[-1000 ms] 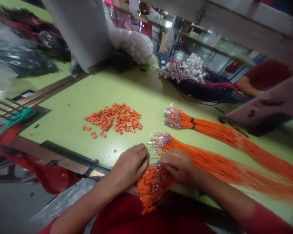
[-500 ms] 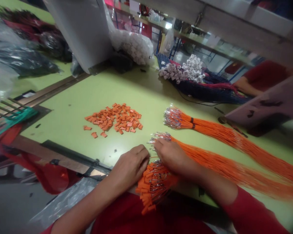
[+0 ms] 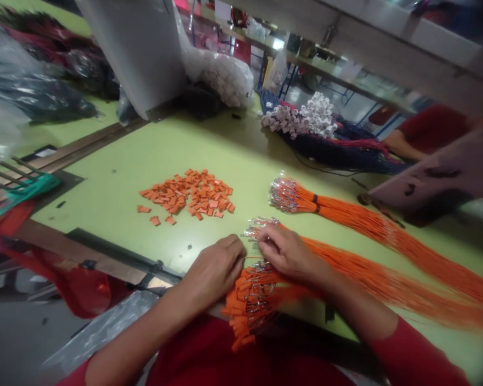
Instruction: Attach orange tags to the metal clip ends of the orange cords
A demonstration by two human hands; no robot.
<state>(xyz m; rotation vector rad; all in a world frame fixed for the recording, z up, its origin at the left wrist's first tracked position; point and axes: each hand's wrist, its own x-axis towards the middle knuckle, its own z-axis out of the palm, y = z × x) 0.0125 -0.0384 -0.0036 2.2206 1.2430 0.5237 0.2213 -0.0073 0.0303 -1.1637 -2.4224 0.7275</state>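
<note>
At the lower centre of the frame, the left hand [image 3: 217, 265] lay over the near edge of the table [image 3: 124, 155], just beside the orange-tipped bundle [image 3: 241, 305], whose wires ended in orange pieces and bright metal. Its fingers were bent, their tips turned out of sight, so whether they grasped a wire could not be told. The right hand [image 3: 287, 252], to the right of it, was curled in front of the middle wire bundle [image 3: 358, 262], thumb and forefinger close together near the bare metal ends [image 3: 253, 230]; whether anything was pinched there could not be made out. A thin orange wire seemed to run between the hands.

The step in hand looked like the handling of single wire ends between these two bundles. By my judgement, the move called for a fine pinch on one end, with the neighbouring wires left undisturbed and the left hand steady.

Loose orange pieces [image 3: 191, 195] lay heaped near the middle of the frame, apart from both hands. A tied wire bundle [image 3: 354, 215] stretched toward the right edge.
</note>
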